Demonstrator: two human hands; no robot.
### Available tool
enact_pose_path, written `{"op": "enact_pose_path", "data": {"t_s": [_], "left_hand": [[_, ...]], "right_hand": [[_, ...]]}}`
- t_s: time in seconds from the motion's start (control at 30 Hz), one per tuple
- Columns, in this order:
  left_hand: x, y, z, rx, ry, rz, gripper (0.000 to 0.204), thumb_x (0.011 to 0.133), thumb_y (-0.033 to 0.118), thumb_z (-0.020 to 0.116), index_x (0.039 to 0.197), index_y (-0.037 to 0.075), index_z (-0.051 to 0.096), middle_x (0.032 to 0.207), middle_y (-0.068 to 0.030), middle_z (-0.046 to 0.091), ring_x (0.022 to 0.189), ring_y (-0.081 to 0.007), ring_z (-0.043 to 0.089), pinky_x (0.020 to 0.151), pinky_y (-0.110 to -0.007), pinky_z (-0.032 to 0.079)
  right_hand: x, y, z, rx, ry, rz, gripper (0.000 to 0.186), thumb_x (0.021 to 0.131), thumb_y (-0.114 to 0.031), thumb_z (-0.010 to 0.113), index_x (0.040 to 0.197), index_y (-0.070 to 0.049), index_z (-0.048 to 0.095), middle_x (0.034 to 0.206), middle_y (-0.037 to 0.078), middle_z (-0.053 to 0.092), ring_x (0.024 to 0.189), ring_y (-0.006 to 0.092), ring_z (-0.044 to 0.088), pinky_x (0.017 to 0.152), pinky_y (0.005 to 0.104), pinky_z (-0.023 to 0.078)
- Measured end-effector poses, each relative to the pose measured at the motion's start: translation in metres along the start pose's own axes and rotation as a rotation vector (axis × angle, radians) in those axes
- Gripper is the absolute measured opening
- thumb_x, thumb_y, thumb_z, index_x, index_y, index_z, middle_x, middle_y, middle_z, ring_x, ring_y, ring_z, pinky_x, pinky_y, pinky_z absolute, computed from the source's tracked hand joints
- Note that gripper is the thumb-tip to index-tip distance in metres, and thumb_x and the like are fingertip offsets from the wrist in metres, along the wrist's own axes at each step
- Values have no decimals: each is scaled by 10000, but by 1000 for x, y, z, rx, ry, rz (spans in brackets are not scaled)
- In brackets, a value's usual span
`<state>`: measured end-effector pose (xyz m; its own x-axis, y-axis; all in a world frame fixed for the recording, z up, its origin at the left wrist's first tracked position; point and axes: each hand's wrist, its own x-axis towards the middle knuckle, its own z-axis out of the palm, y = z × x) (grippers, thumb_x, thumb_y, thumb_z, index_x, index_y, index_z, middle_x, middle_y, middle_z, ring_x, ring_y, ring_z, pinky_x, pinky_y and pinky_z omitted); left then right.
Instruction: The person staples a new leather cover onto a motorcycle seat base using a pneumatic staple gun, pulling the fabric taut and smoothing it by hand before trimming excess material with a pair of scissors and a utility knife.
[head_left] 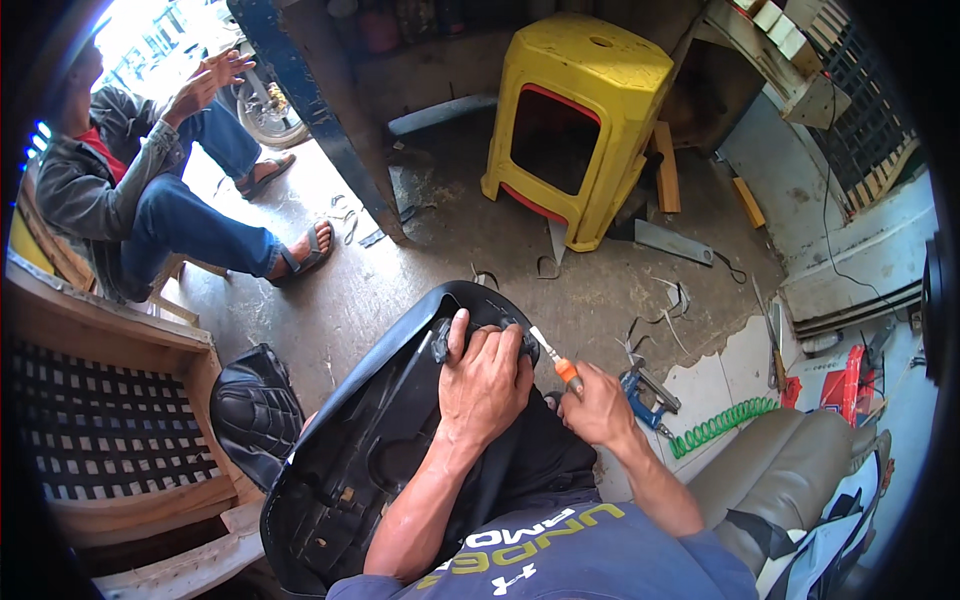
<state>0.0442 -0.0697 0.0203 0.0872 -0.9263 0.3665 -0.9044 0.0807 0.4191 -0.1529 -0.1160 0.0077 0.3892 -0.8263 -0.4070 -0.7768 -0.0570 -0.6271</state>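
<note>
Black plastic forms the hollow underside of a motorcycle seat (350,480), which lies tilted across the person's lap, its far end toward the floor (350,310) and its near end partly behind the left forearm (425,505). The left hand (485,385) has its grip pressed closed over the far rim, fingers curled around the edge and dark bunched material; the fingertips are hidden. The right hand (600,405) has its grip pinching an orange-handled tool (565,371), with much of the handle covered by the fingers. Its narrow pale blade points at the seat's rim, but whether the tip touches cannot be told.

A second black padded seat (255,405) is partly covered by the first. At left, a wooden frame (225,420) strung with black webbing (110,425) runs into the dark border. A seated person (120,180) has both hands raised, the head cut off by the picture's curved edge.

A blue air stapler (645,400) lies near the right hand, beside a green coiled hose (725,425). Under the yellow plastic stool (590,65), a red edge shows, mostly hidden. Containers on the dim shelf (400,30) are too dark to reveal their contents.
</note>
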Motion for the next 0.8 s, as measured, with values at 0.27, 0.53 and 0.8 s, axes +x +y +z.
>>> {"op": "enact_pose_path", "data": {"t_s": [0.27,0.53,0.8], "left_hand": [[5,3,6,21,-8,11,370,827,125,742,1177,51,647,1025,-85,734,1075,-238,702,1259,-506,265],[-2,3,7,39,-1,33,322,842,141,738,1147,66,665,963,-64,710,1053,-224,697,1265,-503,252],[-7,-7,3,41,0,14,324,846,142,731,1154,62,672,977,-70,713,1055,-226,693,1278,-497,226]], "right_hand": [[-32,-22,-1,-624,353,-312,236,808,-108,739,1005,13,692,1068,173,618,998,367,614,870,510,481],[-31,-53,11,-840,265,-173,214,850,-140,721,994,18,717,1110,187,625,1012,355,614,870,499,491],[-5,-43,-10,-407,41,-208,257,899,-182,777,1003,43,710,876,196,741,753,340,773,633,413,629]]}}
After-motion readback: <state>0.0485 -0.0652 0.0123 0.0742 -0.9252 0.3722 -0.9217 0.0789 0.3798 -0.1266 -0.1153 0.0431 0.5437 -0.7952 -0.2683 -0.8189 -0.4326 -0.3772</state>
